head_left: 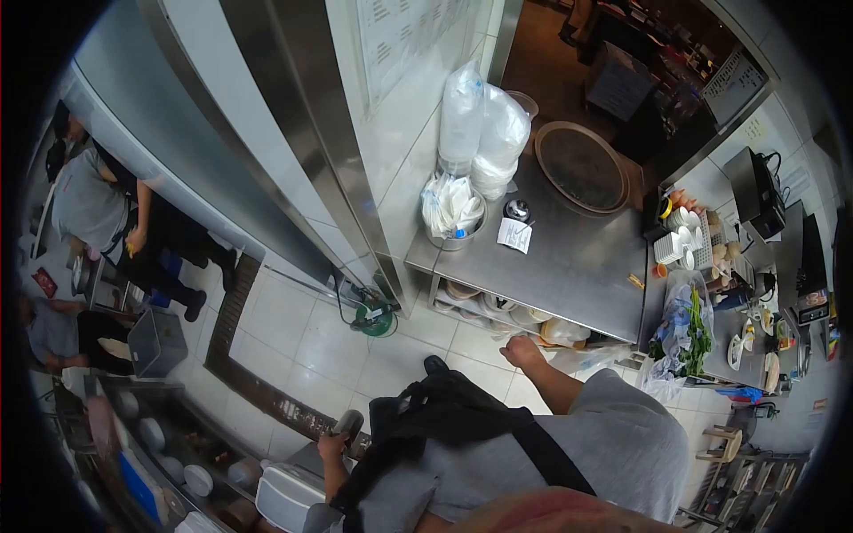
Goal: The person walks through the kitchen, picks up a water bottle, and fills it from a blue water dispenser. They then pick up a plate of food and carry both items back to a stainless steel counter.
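Note:
My left hand [332,445] is low at the left of my body, its fingers wrapped round a dark grey cylindrical object [352,423] whose kind I cannot make out. In front of my body my right hand [522,351] is curled into a fist, with nothing showing in it. It is nearest to the lower shelf of the steel counter [569,266], where several round containers [529,314] and a plastic-wrapped item [563,332] sit.
Plastic bags [462,115], a metal pot [456,233] and a large round brown tray [582,169] stand on the counter. Leafy greens in plastic [689,329] lie at right. A green bucket [377,318] stands on the tiles. Other people [93,204] are at left, near a grey bin [158,345].

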`<action>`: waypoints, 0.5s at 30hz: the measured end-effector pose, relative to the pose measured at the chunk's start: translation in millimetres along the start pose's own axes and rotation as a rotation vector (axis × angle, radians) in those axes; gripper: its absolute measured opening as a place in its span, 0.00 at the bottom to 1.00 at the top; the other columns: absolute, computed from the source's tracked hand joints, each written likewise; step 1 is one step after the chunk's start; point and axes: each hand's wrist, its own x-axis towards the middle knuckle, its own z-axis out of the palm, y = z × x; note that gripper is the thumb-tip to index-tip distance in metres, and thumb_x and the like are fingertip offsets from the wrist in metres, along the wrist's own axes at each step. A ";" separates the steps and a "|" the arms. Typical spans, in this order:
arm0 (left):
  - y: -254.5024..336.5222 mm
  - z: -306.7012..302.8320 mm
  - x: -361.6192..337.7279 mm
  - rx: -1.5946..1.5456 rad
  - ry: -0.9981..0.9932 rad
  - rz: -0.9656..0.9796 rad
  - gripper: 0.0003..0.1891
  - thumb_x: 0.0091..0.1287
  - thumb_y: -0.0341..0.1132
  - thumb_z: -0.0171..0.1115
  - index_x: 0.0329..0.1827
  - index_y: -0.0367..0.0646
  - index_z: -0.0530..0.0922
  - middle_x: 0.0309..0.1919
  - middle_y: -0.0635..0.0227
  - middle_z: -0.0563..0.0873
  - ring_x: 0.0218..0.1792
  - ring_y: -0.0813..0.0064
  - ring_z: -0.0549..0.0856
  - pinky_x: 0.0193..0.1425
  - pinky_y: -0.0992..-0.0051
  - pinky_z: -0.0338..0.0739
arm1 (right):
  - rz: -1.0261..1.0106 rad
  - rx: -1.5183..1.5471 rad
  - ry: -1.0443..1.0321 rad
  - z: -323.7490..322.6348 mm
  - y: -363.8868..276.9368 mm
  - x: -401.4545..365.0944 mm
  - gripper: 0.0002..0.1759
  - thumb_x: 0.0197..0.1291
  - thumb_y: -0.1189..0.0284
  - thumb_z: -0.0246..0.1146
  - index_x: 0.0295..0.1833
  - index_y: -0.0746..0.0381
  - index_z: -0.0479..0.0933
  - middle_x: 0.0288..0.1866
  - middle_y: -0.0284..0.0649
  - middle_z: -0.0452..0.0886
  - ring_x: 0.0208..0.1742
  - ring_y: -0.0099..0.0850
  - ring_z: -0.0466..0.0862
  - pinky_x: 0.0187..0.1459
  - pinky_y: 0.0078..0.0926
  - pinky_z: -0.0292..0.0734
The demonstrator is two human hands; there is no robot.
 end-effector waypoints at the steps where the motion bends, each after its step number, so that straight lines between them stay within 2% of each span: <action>1: 5.4 3.9 -6.7 -0.009 0.032 -0.006 0.37 0.41 0.52 0.75 0.56 0.42 0.83 0.54 0.51 0.85 0.56 0.53 0.84 0.61 0.60 0.78 | 0.008 0.000 -0.012 2.0 0.9 3.6 0.22 0.58 0.57 0.62 0.35 0.69 0.84 0.40 0.57 0.85 0.47 0.52 0.84 0.54 0.47 0.78; 6: 26.0 16.2 -22.2 -0.025 0.092 -0.050 0.37 0.42 0.52 0.74 0.56 0.41 0.83 0.54 0.50 0.85 0.57 0.53 0.83 0.61 0.61 0.77 | 0.038 -0.039 -0.111 2.7 6.8 8.4 0.23 0.59 0.57 0.62 0.36 0.70 0.84 0.41 0.59 0.84 0.49 0.52 0.84 0.55 0.47 0.78; 8: 26.4 24.6 -24.6 0.043 0.101 0.061 0.35 0.43 0.52 0.74 0.54 0.39 0.83 0.51 0.49 0.86 0.55 0.53 0.84 0.59 0.60 0.78 | 0.016 -0.081 -0.131 0.7 11.7 6.8 0.24 0.60 0.56 0.61 0.35 0.69 0.84 0.41 0.59 0.84 0.49 0.53 0.83 0.54 0.47 0.78; 9: 19.2 34.4 -15.8 0.044 0.106 0.097 0.34 0.44 0.52 0.74 0.51 0.37 0.84 0.47 0.46 0.86 0.51 0.52 0.86 0.55 0.59 0.80 | -0.051 -0.157 -0.105 -9.9 8.6 1.2 0.24 0.59 0.55 0.61 0.33 0.68 0.83 0.39 0.58 0.84 0.48 0.53 0.83 0.52 0.46 0.79; 10: 15.8 36.9 -11.8 0.000 0.089 0.067 0.33 0.44 0.54 0.74 0.47 0.36 0.84 0.44 0.45 0.87 0.46 0.50 0.87 0.51 0.58 0.81 | -0.136 -0.176 -0.059 25.9 41.0 20.4 0.23 0.58 0.55 0.62 0.31 0.67 0.83 0.36 0.56 0.84 0.45 0.53 0.83 0.47 0.48 0.79; 11: 17.2 39.1 -25.8 -0.053 0.184 0.137 0.31 0.44 0.56 0.73 0.41 0.36 0.85 0.42 0.44 0.87 0.44 0.49 0.87 0.49 0.58 0.82 | -0.234 -0.280 0.023 70.3 84.9 43.7 0.21 0.58 0.55 0.62 0.30 0.65 0.83 0.36 0.55 0.84 0.41 0.53 0.84 0.45 0.51 0.79; 12: 36.3 26.1 -50.3 -0.051 0.161 0.080 0.31 0.44 0.57 0.73 0.39 0.36 0.85 0.40 0.46 0.87 0.44 0.50 0.87 0.50 0.57 0.81 | -0.410 -0.405 -0.089 51.8 76.8 45.6 0.22 0.59 0.54 0.62 0.31 0.63 0.83 0.35 0.53 0.84 0.39 0.53 0.84 0.43 0.53 0.79; 13: 34.1 26.7 -57.0 -0.018 0.168 0.026 0.29 0.45 0.56 0.72 0.40 0.38 0.86 0.42 0.49 0.87 0.47 0.52 0.87 0.53 0.58 0.81 | -0.162 -0.219 -0.155 21.0 48.3 34.1 0.21 0.61 0.55 0.61 0.31 0.63 0.84 0.32 0.53 0.85 0.37 0.52 0.86 0.43 0.50 0.80; 15: 32.3 25.9 -75.4 -0.086 0.146 -0.109 0.28 0.48 0.51 0.70 0.49 0.43 0.84 0.49 0.53 0.86 0.53 0.55 0.85 0.57 0.59 0.80 | -0.330 -0.204 -0.201 20.6 47.2 52.5 0.19 0.59 0.58 0.61 0.32 0.64 0.85 0.30 0.55 0.84 0.35 0.50 0.86 0.43 0.48 0.80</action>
